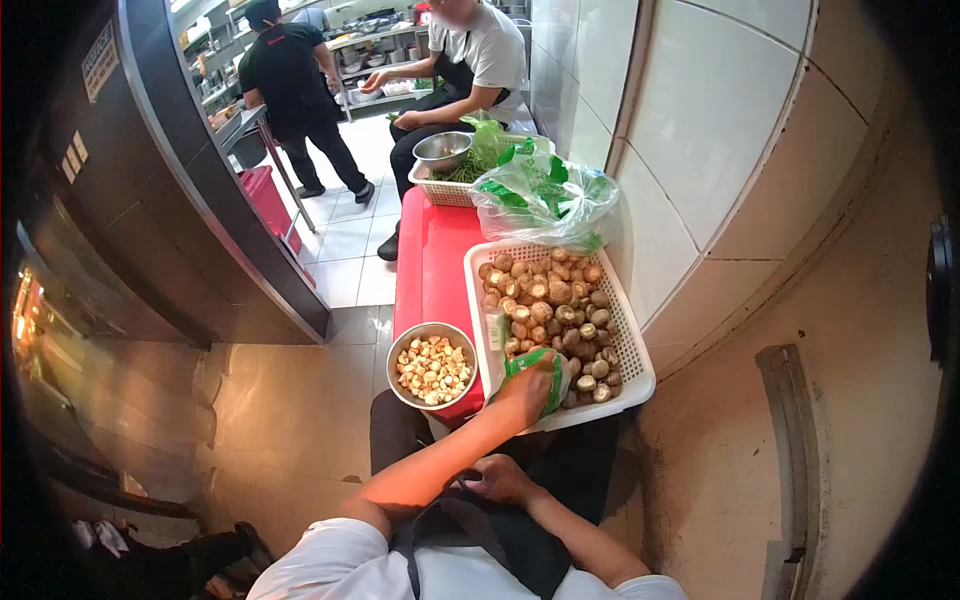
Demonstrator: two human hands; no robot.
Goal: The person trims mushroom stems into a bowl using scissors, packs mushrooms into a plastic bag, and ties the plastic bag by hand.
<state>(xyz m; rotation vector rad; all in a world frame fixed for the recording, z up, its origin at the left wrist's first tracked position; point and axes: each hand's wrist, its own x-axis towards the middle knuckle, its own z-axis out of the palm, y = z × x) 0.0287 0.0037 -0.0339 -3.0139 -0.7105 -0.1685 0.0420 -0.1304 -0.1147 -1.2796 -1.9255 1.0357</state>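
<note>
Head view: mushrooms (pixel 580 315) lie just beyond the left hand (pixel 531 386), by the green bag (pixel 556 392); the right hand (pixel 502 478) is farther; what either grip holds is unclear.

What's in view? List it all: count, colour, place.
Baskets: two, white, one near, one far
Bowls: two, silver, one near, one far
Mushrooms: many, brown, near basket
Cut pieces: many, cream and brown, near bowl
Wrapping: count unclear, green, near basket
Flat surface: one, red, beneath near bowl
Plastic bagging: count unclear, clear and green, beyond mushrooms
Stalks: many, green, far basket
Container: one, red, left background
People: two, black and white clothing, background
Shelving: several, metallic, background
Left hand: one, bare, over near basket
Right hand: one, bare, at lap
</note>
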